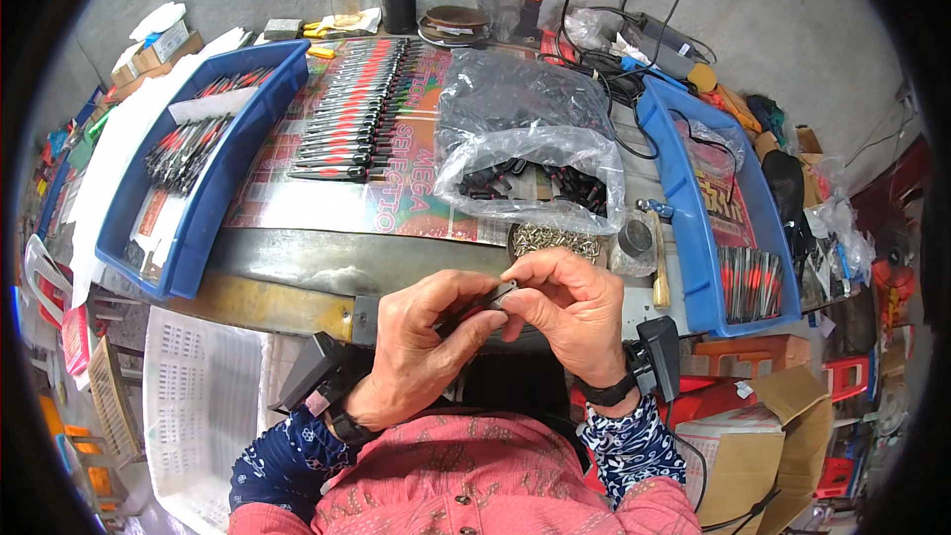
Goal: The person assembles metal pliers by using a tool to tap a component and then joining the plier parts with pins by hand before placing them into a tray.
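My left hand (pixel 421 337) is closed round a small dark piece with a shiny metal end (pixel 503 295), held in front of my chest at the table's near edge. At that metal end, the thumb and fingers of my right hand (pixel 567 312) pinch together. Much of the piece is hidden by my fingers, so its kind cannot be made out. Just beyond my hands is a heap of small brassy metal parts (pixel 555 242). Behind it lies an open clear plastic bag (pixel 530 139) holding many small black parts with touches of red.
A row of slim black-and-red tools (pixel 347 124) lies on printed sheeting. Blue trays (pixel 188 248) (pixel 698 267) with similar tools flank it left and right. A hammer (pixel 659 263) lies right of my hands. A white basket (pixel 198 406) and a cardboard box (pixel 792 426) stand below.
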A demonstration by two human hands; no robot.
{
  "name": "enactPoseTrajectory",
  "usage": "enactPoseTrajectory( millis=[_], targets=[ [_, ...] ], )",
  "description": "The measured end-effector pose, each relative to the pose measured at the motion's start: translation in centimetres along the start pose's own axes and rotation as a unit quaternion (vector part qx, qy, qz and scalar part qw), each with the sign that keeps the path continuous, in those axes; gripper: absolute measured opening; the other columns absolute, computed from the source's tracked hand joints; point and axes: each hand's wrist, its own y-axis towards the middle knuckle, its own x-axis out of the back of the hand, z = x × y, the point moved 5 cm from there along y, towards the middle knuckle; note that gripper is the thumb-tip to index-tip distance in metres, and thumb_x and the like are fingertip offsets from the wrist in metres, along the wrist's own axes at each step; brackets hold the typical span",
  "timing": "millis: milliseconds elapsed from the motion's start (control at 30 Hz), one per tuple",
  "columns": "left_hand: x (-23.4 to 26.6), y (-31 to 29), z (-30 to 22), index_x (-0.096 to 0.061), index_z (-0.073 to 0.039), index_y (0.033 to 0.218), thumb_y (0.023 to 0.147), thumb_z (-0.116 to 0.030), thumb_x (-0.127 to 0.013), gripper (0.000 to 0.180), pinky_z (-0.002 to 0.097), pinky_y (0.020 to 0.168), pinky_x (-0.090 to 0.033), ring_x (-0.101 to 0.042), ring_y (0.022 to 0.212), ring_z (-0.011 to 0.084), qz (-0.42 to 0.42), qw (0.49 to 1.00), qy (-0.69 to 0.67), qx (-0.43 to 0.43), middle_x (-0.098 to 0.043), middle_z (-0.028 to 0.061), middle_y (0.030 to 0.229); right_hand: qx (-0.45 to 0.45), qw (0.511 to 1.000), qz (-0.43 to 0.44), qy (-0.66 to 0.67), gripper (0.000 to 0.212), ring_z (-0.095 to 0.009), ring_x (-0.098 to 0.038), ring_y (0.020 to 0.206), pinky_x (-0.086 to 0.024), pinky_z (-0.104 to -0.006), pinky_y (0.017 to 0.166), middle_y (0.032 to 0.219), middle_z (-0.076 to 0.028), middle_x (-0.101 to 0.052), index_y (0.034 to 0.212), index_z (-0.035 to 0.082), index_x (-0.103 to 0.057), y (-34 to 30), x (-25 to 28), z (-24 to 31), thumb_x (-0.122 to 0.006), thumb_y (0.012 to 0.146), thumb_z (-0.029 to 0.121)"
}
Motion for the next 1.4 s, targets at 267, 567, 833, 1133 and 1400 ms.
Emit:
enactPoseTrajectory(
  millis=[267, 567, 833, 1133, 1400],
  targets=[
    [1.1, 0.2, 0.0, -0.068, 0.001, 0.098, 0.08, -0.002, -0.076, 0.021, 0.0244, 0.059, -0.045, -0.055, 0.064, 0.0087, -0.022, 0.992, 0.11, -0.063, -0.064, 0.0053, 0.076, -0.094, 0.99, 0.056, -0.087, 0.016, -0.011, -0.066, 0.071, -0.055, -0.0235, 0.062, 0.09, -0.007, -0.067, 0.101, -0.006, -0.066, 1.4, 0.7, 0.2, -0.072, 0.087, -0.001],
    [2.6, 0.3, 0.8, -0.068, 0.0, 0.097, 0.078, -0.001, -0.075, 0.02, 0.0308, 0.056, -0.047, -0.061, 0.062, 0.0226, 0.0, 0.986, 0.155, -0.061, -0.064, 0.0121, 0.077, 0.112, 0.825, 0.017, -0.554, 0.011, -0.032, -0.063, 0.081, -0.048, -0.0434, 0.071, 0.082, -0.014, -0.063, 0.092, 0.005, -0.072, 9.6, 5.9, -0.2, -0.067, 0.084, 0.011],
    [3.8, 0.3, 1.9, -0.07, 0.0, 0.097, 0.077, 0.001, -0.076, 0.021, 0.0273, 0.057, -0.044, -0.057, 0.061, 0.0151, -0.012, 0.986, 0.158, -0.054, -0.063, 0.0084, 0.074, 0.13, 0.712, 0.049, -0.688, 0.022, -0.031, -0.059, 0.093, -0.049, -0.0418, 0.077, 0.088, -0.01, -0.058, 0.098, 0.007, -0.072, 13.3, 6.1, -3.5, -0.073, 0.076, 0.005],
    [4.1, 0.2, 2.2, -0.07, 0.0, 0.097, 0.076, 0.001, -0.076, 0.021, 0.0271, 0.057, -0.044, -0.057, 0.06, 0.0147, -0.024, 0.988, 0.149, -0.045, -0.063, 0.0079, 0.073, 0.161, 0.68, 0.069, -0.712, 0.021, -0.03, -0.058, 0.093, -0.051, -0.0414, 0.078, 0.09, -0.01, -0.058, 0.092, 0.005, -0.067, 13.4, 5.7, -4.5, -0.076, 0.073, 0.007],
    [3.9, -0.3, 1.4, -0.069, 0.001, 0.096, 0.077, 0.0, -0.076, 0.021, 0.0274, 0.056, -0.044, -0.057, 0.061, 0.0149, -0.019, 0.987, 0.154, -0.041, -0.062, 0.0086, 0.072, 0.181, 0.798, 0.036, -0.574, 0.016, -0.026, -0.064, 0.077, -0.051, -0.0365, 0.069, 0.085, -0.014, -0.064, 0.094, 0.0, -0.062, 10.7, 5.2, -0.4, -0.071, 0.083, 0.008]
  ],
)
